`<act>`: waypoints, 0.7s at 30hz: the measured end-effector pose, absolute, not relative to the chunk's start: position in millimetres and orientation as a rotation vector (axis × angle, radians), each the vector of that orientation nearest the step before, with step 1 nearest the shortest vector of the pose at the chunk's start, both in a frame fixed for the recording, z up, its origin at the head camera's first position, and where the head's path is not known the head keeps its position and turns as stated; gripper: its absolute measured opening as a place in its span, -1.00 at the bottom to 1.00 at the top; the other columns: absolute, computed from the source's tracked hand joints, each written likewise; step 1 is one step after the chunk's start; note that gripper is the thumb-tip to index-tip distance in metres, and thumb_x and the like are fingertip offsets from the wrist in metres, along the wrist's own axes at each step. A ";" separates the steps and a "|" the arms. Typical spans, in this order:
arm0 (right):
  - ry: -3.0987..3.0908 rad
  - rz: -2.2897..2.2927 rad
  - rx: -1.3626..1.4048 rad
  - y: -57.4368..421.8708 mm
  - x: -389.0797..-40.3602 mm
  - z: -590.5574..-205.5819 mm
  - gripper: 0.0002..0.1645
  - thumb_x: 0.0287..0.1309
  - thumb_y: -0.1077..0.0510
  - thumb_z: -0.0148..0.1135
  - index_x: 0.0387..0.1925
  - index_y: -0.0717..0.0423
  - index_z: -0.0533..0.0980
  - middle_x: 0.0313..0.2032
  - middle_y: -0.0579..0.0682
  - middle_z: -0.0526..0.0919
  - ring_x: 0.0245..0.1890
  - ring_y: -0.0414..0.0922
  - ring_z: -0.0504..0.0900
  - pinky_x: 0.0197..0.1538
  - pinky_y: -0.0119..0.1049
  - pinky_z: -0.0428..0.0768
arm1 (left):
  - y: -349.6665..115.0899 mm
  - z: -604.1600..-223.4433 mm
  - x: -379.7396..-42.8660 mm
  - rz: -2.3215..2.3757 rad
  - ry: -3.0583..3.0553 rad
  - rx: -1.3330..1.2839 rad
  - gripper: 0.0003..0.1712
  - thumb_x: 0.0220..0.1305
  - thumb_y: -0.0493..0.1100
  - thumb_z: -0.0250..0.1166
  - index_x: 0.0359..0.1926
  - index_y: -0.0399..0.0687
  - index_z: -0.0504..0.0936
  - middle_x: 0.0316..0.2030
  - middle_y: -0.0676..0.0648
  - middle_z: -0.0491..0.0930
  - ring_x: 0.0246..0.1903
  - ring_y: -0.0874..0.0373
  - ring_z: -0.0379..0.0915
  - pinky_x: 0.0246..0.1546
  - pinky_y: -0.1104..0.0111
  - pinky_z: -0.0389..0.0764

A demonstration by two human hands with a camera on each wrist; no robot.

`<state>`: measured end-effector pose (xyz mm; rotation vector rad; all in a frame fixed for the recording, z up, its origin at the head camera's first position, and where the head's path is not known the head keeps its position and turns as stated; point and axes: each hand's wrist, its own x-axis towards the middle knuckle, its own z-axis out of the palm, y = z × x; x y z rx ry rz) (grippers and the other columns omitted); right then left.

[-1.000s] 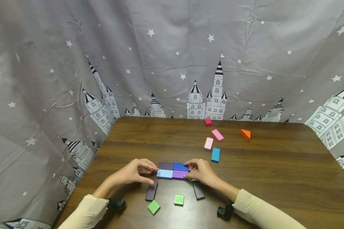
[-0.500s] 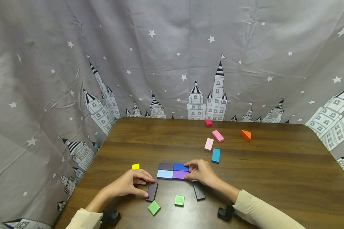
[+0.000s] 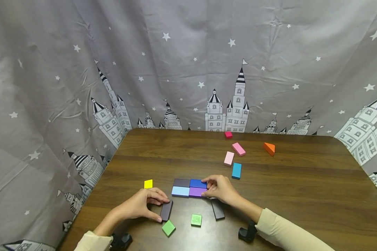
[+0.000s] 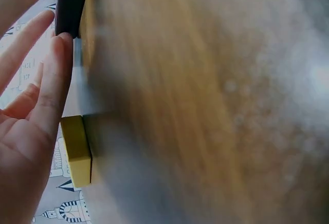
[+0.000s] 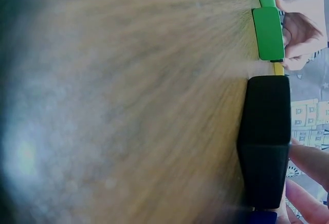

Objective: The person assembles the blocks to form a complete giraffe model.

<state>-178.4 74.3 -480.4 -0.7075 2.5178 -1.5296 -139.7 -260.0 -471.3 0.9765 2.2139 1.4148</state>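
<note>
My left hand (image 3: 138, 205) is at a dark, nearly black block (image 3: 167, 211), thumb by its near end and index finger by its far end. In the left wrist view a fingertip meets that dark block (image 4: 72, 5). My right hand (image 3: 221, 189) pinches the right side of a four-part rectangle, index finger on the blue block (image 3: 198, 183) and thumb at the purple block (image 3: 196, 192). The rectangle's left half is a dark block (image 3: 181, 182) behind a light blue block (image 3: 180, 191). All lie flat and edge to edge.
Two green blocks (image 3: 168, 228) (image 3: 196, 220) and another dark block (image 3: 218, 209) lie in front. A yellow block (image 3: 148, 183) sits behind my left hand. Farther back are a teal-blue block (image 3: 236, 170), pink blocks (image 3: 229, 158) (image 3: 238, 149), a red block (image 3: 228, 135) and an orange triangle (image 3: 269, 149).
My left hand has moved from the light blue block toward me to the loose dark block, uncovering the yellow block. My right hand has stayed at the blue and purple blocks.
</note>
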 end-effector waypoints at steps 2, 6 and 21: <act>2.520 -1.529 -0.706 74.3 -178.3 -480.1 -0.53 -0.15 0.27 0.62 -0.15 0.37 0.66 -0.44 0.06 0.59 -0.48 -0.20 0.50 -0.42 -0.44 0.51 | -259.9 -471.3 -139.6 1.420 2.216 0.963 -0.42 -0.03 -0.20 0.61 0.02 -0.38 0.67 0.00 -0.25 0.57 0.01 0.09 0.55 0.00 0.20 0.62; 2.524 -1.523 -0.708 74.5 -178.5 -480.0 -0.53 -0.15 0.27 0.62 -0.15 0.37 0.67 -0.44 0.05 0.60 -0.48 -0.20 0.50 -0.42 -0.44 0.51 | -259.3 -471.4 -140.0 1.436 2.211 0.929 -0.42 -0.02 -0.22 0.61 0.02 -0.40 0.66 0.01 -0.27 0.55 0.01 0.08 0.55 0.02 0.20 0.60; 2.512 -1.518 -0.702 75.5 -179.9 -481.4 -0.52 -0.13 0.24 0.62 -0.13 0.36 0.66 -0.45 0.04 0.58 -0.49 -0.21 0.48 -0.45 -0.45 0.49 | -252.6 -472.2 -140.3 1.455 2.246 0.887 -0.45 -0.02 -0.26 0.60 0.00 -0.41 0.68 -0.02 -0.24 0.52 0.00 0.09 0.55 0.03 0.26 0.59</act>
